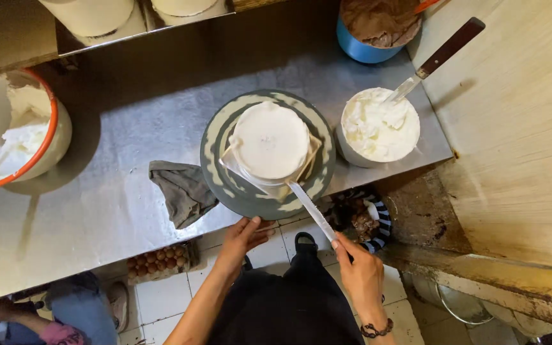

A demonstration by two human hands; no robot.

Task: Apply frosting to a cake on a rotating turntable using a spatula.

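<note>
A round white frosted cake stands on a grey turntable smeared with cream, on a steel counter. My right hand grips a long serrated knife whose blade reaches in to the cake's lower side. My left hand touches the turntable's near rim with its fingers.
A bowl of white cream with a wooden-handled spatula sits right of the cake. A blue tub of brown cream is behind it. A grey cloth lies left. An orange-rimmed cream bucket stands far left. Eggs sit below.
</note>
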